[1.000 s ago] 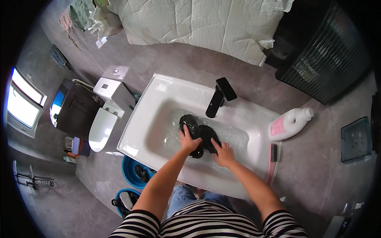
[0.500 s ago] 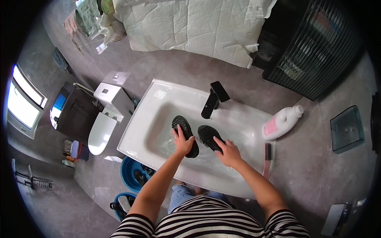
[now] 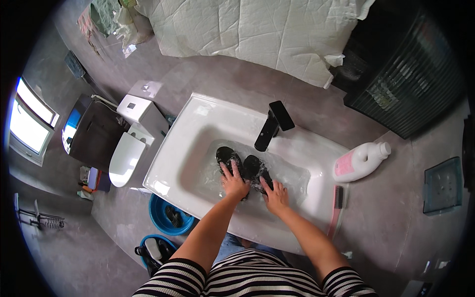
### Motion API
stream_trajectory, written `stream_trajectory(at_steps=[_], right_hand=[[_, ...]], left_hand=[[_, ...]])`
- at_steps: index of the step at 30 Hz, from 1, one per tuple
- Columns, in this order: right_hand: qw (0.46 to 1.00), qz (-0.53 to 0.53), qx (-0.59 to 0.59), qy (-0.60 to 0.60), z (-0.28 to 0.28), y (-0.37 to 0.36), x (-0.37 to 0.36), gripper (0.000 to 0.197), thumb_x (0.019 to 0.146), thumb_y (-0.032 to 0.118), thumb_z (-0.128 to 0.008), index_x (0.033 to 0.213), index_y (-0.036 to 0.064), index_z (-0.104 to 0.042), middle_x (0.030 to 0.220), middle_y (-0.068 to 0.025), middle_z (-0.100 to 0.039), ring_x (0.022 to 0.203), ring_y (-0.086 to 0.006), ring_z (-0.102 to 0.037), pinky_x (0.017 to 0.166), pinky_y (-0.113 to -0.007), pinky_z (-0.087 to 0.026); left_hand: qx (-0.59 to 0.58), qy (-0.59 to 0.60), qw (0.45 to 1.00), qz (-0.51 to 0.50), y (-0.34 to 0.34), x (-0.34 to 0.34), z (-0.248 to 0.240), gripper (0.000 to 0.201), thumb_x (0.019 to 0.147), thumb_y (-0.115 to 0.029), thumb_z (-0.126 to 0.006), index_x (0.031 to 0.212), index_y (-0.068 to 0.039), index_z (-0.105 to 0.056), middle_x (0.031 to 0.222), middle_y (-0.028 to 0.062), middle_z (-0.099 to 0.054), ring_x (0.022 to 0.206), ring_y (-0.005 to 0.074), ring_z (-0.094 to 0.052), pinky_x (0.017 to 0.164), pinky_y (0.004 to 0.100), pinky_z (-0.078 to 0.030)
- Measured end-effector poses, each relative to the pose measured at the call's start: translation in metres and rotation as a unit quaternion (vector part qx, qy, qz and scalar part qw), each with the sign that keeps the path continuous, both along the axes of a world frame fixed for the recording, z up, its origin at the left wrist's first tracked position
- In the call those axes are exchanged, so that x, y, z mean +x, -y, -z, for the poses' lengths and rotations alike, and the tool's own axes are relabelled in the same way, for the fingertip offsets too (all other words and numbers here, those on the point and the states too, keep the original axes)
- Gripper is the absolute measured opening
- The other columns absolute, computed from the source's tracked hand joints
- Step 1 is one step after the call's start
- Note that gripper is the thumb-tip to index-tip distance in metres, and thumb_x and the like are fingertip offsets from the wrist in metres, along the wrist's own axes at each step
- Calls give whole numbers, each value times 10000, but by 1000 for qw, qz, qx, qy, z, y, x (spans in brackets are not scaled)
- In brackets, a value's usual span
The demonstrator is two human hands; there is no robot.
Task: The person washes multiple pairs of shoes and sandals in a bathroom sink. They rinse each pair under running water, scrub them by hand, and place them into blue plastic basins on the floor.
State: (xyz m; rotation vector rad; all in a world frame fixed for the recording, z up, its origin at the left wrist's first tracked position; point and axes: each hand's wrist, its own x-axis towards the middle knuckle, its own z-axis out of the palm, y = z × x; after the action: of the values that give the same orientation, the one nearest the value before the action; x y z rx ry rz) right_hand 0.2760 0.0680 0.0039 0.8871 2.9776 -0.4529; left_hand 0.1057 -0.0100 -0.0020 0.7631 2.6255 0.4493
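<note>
Two black slippers lie low in the shallow water of a white basin (image 3: pixel 170 148). My left hand (image 3: pixel 234 185) grips the left slipper (image 3: pixel 225 155), its fingers spread over the top and water splashing round them. Beside it, my right hand (image 3: pixel 277 197) holds the right slipper (image 3: pixel 252 164), with the fingers along its outer side. Their near ends are partly hidden by my hands and the ripples. Just beyond the right slipper, a black faucet (image 3: pixel 267 133) rises from the basin's far side.
At the basin's right end stand a white bottle with a pink label (image 3: pixel 360 162) and a pink-handled brush (image 3: pixel 336 213). Blue tubs (image 3: pixel 155 220) holding dark footwear sit on the floor at left, near a white toilet (image 3: pixel 129 161). A white quilted sheet (image 3: pixel 237 34) hangs beyond.
Both slippers have gone from above the water down into it, and splashes now surround them. My hands moved down with them and drew slightly closer together. The view shifted a little.
</note>
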Motion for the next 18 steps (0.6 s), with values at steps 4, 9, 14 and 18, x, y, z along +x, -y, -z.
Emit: stream_trajectory(at_steps=[4, 9, 14, 18], right_hand=[[1000, 8, 15, 24, 22, -2, 5, 816, 856, 238, -665, 1524, 358, -211, 1408, -201, -379, 1233, -374, -429, 996, -530, -363], [996, 24, 5, 83, 12, -1, -4, 787, 872, 276, -654, 1521, 365, -218, 1434, -207, -373, 1278, -392, -406, 1015, -554, -341], [993, 10, -78, 89, -24, -11, -6, 746, 878, 291, -644, 1511, 375, -257, 1311, -184, -467, 1211, -385, -452, 977, -532, -378], [996, 33, -89, 1, -40, -11, 3, 686, 873, 275, -649, 1482, 356, -344, 1244, -168, -502, 1165, -361, -482, 938, -495, -410]], left_hand=[[-27, 21, 999, 1, -12, 2, 2, 1113, 741, -327, -759, 1560, -190, -19, 1576, 248, 130, 1317, 534, -295, 1069, 586, -318], [-38, 16, 999, -1, -17, 4, -1, 1118, 750, -316, -751, 1557, -209, 15, 1572, 234, 167, 1308, 570, -292, 1049, 593, -352], [2, 75, 997, -8, -8, -8, -1, 1117, 728, -309, -767, 1555, -263, -18, 1570, 237, 174, 1289, 588, -324, 1032, 600, -375], [111, 118, 987, -16, 3, -10, -11, 1103, 696, -272, -785, 1550, -286, -86, 1573, 272, 55, 1295, 597, -311, 1062, 554, -361]])
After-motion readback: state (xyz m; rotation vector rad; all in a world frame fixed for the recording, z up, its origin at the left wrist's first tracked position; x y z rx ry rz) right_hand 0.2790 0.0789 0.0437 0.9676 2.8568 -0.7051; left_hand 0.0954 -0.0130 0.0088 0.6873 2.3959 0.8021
